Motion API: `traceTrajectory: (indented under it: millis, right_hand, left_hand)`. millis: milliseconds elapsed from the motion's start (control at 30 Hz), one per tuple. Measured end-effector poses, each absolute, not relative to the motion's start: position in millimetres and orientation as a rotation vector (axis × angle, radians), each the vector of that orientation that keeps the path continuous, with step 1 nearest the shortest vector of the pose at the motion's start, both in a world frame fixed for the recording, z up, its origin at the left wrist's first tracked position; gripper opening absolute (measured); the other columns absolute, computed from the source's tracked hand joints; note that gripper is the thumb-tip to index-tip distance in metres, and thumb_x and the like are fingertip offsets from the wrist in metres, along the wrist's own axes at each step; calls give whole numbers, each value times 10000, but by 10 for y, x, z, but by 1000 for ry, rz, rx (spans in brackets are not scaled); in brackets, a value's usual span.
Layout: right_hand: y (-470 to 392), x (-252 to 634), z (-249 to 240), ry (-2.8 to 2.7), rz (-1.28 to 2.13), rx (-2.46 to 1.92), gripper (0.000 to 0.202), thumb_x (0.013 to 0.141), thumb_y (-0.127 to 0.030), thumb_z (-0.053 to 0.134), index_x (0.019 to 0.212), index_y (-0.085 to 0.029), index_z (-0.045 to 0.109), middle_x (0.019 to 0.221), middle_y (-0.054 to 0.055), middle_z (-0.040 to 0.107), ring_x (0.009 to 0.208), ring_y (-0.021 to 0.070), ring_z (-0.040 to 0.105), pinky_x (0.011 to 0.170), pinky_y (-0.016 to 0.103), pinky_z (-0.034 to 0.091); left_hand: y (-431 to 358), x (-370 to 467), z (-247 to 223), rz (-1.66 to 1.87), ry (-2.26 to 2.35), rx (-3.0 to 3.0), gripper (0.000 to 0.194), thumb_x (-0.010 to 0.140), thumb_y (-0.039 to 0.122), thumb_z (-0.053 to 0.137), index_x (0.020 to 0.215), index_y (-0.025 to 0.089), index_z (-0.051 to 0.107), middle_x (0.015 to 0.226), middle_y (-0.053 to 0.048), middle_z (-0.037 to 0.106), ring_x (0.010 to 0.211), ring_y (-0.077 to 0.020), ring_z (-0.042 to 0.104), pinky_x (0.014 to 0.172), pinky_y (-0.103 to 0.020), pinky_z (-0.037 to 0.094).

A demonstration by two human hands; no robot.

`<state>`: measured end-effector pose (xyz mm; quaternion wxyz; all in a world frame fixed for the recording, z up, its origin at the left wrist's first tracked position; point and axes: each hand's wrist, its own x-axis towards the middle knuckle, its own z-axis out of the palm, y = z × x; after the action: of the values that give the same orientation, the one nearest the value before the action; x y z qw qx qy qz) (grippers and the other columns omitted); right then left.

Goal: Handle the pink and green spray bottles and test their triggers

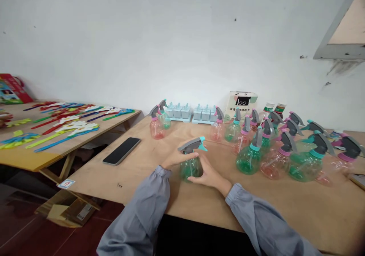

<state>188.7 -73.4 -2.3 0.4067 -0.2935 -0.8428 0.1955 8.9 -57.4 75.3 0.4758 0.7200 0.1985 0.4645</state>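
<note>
A green spray bottle [188,169] with a grey and turquoise trigger head stands upright on the wooden table in front of me. My left hand [177,158] is closed around its neck, just below the trigger head, with the thumb across the front. Around the right side of the body curves my right hand [209,173], its thumb low and its fingers partly hidden behind the bottle. To the right, several more spray bottles stand in a group, among them a green one [248,158] and a pink one [274,164].
A black phone [122,151] lies left of my hands. Behind stand a pink spray bottle [157,127], light-blue popsicle molds [179,112] and a printed box [240,105] against the wall. Colorful flat strips [67,132] cover another table at left. A cardboard box [74,210] sits underneath.
</note>
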Motion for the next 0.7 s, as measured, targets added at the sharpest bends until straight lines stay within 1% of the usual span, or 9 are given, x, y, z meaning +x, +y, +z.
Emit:
traceTrajectory:
  millis: [67, 200, 300, 367, 433, 467, 500, 600, 700]
  right_hand:
    - [-757, 1892, 16, -2180, 539, -706, 941, 716, -434, 819, 1510, -246, 350, 1529, 139, 462, 1440, 330, 430, 1186, 521, 371]
    - [-760, 1920, -5, -2227, 643, -690, 914, 725, -515, 793, 1503, -264, 386, 1506, 119, 511, 1405, 337, 482, 1164, 545, 390]
    - [-685, 1980, -47, -2155, 699, -664, 910, 761, -605, 727, 1513, -242, 367, 1521, 134, 498, 1419, 332, 471, 1169, 540, 385]
    - [-562, 2034, -28, -1998, 661, -700, 788, 848, -617, 617, 1493, -229, 383, 1506, 138, 511, 1412, 302, 482, 1175, 515, 381]
    - [-358, 2090, 39, -1769, 511, -847, 632, 922, -569, 520, 1448, -235, 420, 1476, 129, 529, 1398, 270, 489, 1186, 502, 361]
    - [-224, 2117, 85, -1645, 400, -942, 590, 934, -542, 505, 1431, -235, 428, 1473, 130, 520, 1405, 265, 470, 1197, 507, 337]
    - [-73, 2143, 132, -1535, 286, -1020, 595, 928, -522, 515, 1434, -225, 411, 1492, 140, 485, 1428, 269, 430, 1208, 521, 305]
    - [417, 2215, 235, -1349, 28, -1144, 735, 858, -491, 584, 1457, -151, 327, 1540, 210, 364, 1487, 320, 295, 1219, 571, 222]
    - [811, 2273, 254, -1314, -36, -1238, 828, 807, -458, 632, 1463, -96, 280, 1537, 265, 333, 1491, 372, 256, 1200, 612, 212]
  left_hand:
    - [-634, 23, 815, 1066, 418, 1725, 471, 741, 374, 808, 1193, 266, 726, 1174, -86, 742, 1203, -335, 658, 1060, -497, 503]
    - [-695, -21, 851, 987, 334, 1755, 454, 770, 334, 781, 1208, 241, 707, 1267, -111, 697, 1283, -335, 603, 1113, -505, 458]
    - [-645, -10, 788, 1086, 389, 1703, 393, 761, 334, 770, 1136, 227, 725, 1184, -104, 728, 1231, -332, 636, 1103, -500, 471]
    - [-582, -9, 730, 1224, 447, 1595, 347, 738, 338, 761, 1063, 219, 735, 1106, -90, 747, 1181, -326, 663, 1088, -496, 484]
    - [-520, -14, 685, 1346, 493, 1457, 288, 738, 330, 731, 1002, 214, 731, 1060, -77, 750, 1149, -309, 680, 1083, -486, 488]
    - [-494, -18, 671, 1384, 504, 1392, 271, 736, 325, 720, 983, 212, 723, 1050, -72, 749, 1134, -301, 687, 1078, -482, 491]
    - [-471, -20, 660, 1408, 513, 1336, 271, 733, 322, 718, 980, 211, 713, 1047, -70, 747, 1120, -295, 694, 1071, -482, 495]
    - [-427, -19, 640, 1430, 528, 1246, 321, 702, 339, 745, 984, 196, 687, 1032, -79, 747, 1096, -298, 704, 1052, -494, 504]
    - [-413, -12, 622, 1402, 509, 1225, 332, 685, 338, 745, 967, 176, 680, 1023, -96, 751, 1130, -318, 692, 1065, -506, 492]
